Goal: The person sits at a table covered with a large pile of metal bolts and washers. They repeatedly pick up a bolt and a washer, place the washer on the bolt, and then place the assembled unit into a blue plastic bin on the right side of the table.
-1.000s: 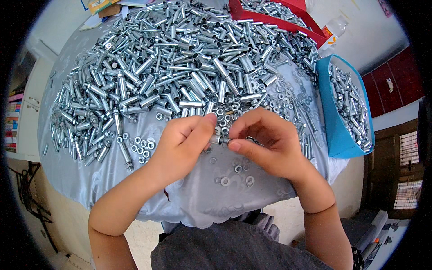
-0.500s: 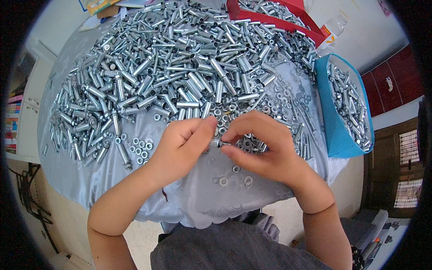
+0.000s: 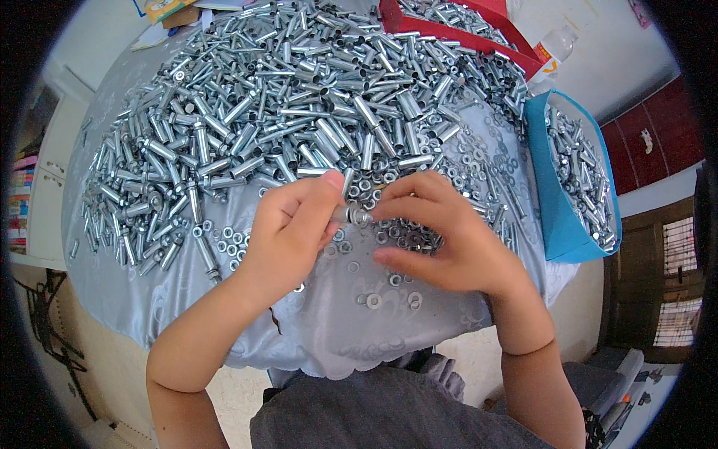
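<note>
Head view: left hand [image 3: 288,232] pinches small metal sleeve [image 3: 345,215] between thumb and fingers, above table's near edge. Right hand [image 3: 441,236] closes fingertips on nut [image 3: 362,218] at sleeve's end — light, stiff, smooth plated steel, likely slippery; best gripped mid-barrel. Shiny cylinder heap [image 3: 299,97] behind, loose washers [image 3: 374,301] on grey satin cloth [image 3: 329,329], blue bin [image 3: 572,179] right.

two hands [image 3: 292,232], one blue bin [image 3: 557,198], one red tray [image 3: 464,26], countless bolts [image 3: 299,97].
</note>
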{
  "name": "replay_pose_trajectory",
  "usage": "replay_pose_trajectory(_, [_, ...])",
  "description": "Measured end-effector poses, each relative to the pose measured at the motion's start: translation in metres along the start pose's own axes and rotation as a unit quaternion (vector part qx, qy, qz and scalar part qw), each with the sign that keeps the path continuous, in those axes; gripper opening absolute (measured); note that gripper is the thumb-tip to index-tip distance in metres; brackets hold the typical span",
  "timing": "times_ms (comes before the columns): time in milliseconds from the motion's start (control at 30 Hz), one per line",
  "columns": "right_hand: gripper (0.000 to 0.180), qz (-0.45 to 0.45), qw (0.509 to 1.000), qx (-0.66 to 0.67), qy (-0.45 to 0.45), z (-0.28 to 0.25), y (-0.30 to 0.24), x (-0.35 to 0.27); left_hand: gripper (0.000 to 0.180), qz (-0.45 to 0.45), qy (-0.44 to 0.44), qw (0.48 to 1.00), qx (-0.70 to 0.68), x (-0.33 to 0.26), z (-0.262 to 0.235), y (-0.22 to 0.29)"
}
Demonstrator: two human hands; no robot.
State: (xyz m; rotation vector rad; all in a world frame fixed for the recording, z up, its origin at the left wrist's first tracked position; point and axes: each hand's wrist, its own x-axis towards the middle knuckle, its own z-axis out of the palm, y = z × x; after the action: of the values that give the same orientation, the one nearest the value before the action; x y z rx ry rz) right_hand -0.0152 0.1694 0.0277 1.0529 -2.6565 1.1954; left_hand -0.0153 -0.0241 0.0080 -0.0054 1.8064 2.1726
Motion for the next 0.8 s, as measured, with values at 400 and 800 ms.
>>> replay_pose_trajectory(400, [0.014, -0.064, 0.988, -0.129, -0.053, 0.002, 0.010, 0.001, 0.040, 0.005, -0.008, 1.000, -0.016, 0.004, -0.002, -0.003])
replay_pose_trajectory(800, [0.015, 0.024, 0.994, 0.088, 0.055, -0.001, -0.005, -0.003, 0.035, 0.012, -0.013, 0.999, 0.026, 0.005, -0.004, -0.009])
